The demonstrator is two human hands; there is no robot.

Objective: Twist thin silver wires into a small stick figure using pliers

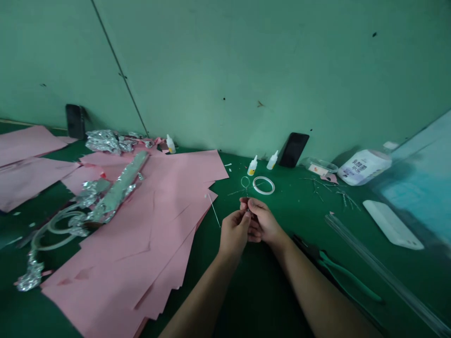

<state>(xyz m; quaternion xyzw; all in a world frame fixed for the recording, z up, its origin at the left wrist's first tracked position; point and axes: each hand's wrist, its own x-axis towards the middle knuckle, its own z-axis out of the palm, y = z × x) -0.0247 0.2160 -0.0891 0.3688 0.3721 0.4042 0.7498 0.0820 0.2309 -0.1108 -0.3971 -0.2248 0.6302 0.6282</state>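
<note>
My left hand (235, 230) and my right hand (261, 220) meet over the green table, fingertips pinched together. Between them they grip the lower end of a thin wire piece (245, 182), which rises past the fingers into a small loop with fine arms to each side. Its held end is hidden by my fingers. Just beyond the hands lies a white ring (264, 185), close to one wire arm. Two small glue bottles, one nearer (252, 166) and one farther (272, 160), stand behind the loop. A thin white stick (213, 210) is left of my left hand.
Pink paper sheets (169, 202) cover the left side, with crumpled silver foil (109, 141) and tubing on them. On the right are green-handled pliers (348, 277), long clear rods (380, 272), twisted wires (327, 188), a white case (392, 224), a plastic bottle (364, 166) and a phone (294, 149).
</note>
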